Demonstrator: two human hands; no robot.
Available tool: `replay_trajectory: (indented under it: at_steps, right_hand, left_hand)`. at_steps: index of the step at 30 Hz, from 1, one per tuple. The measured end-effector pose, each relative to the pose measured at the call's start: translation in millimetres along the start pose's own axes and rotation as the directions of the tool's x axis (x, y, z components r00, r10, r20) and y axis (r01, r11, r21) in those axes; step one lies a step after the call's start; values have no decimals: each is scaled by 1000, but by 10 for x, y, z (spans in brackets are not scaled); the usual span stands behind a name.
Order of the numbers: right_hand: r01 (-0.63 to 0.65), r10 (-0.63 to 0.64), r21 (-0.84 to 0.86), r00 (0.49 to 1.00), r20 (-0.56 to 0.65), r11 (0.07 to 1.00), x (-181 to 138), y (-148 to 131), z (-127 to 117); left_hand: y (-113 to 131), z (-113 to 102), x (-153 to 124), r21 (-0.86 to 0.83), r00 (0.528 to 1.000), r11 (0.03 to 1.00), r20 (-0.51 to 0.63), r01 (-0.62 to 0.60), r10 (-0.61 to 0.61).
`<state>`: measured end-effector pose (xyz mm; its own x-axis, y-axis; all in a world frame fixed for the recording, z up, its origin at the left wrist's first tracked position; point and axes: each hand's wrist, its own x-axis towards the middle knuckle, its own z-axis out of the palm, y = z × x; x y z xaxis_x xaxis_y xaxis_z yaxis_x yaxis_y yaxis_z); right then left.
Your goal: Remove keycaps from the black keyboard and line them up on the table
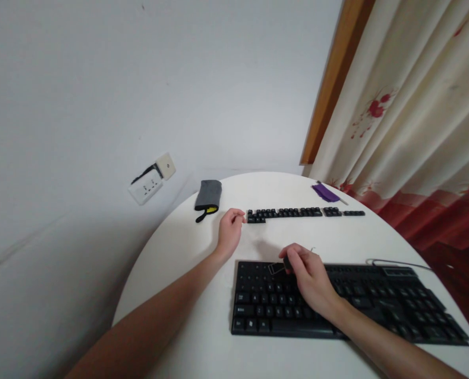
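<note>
A black keyboard (297,326) lies across the front of the white round table. Its upper left part shows bare key sockets, while lower rows still carry keycaps. My right hand (307,268) hovers over that upper part, fingers closed round a black-handled keycap puller (287,262) whose wire loop points left. Farther back, loose black keycaps (293,212) stand in rows, with a short second row at the left end. My left hand (231,229) is at that left end, fingers curled together and fingertips against or right beside the caps; what they pinch is hidden.
A grey pouch (209,193) with yellow inside lies at the back left of the table (195,310). A purple cloth-like item (326,192) is at the back right. The keyboard cable (400,262) runs off to the right. A wall and curtain (376,131) border the table.
</note>
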<state>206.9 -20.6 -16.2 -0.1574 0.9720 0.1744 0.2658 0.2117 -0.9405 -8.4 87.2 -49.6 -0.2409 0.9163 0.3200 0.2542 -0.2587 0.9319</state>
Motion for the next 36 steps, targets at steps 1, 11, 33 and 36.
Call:
replay_trajectory:
  at_steps: [1, 11, 33, 36]
  right_hand:
    - [13, -13, -2, 1000, 12, 1000, -9, 13, 11]
    - [17, -17, -5, 1000, 23, 1000, -9, 13, 27]
    - [9, -9, -7, 1000, 21, 1000, -4, 26, 33]
    - [7, -7, 2, 1000, 16, 1000, 0, 22, 35]
  left_hand:
    - [-16, -12, 17, 18, 1000, 1000, 6, -9, 9]
    - [-191, -80, 109, 332, 965, 934, 256, -135, 48]
    - [-114, -74, 68, 418, 957, 894, 286, -159, 37]
    - [-124, -80, 68, 399, 961, 903, 273, -158, 48]
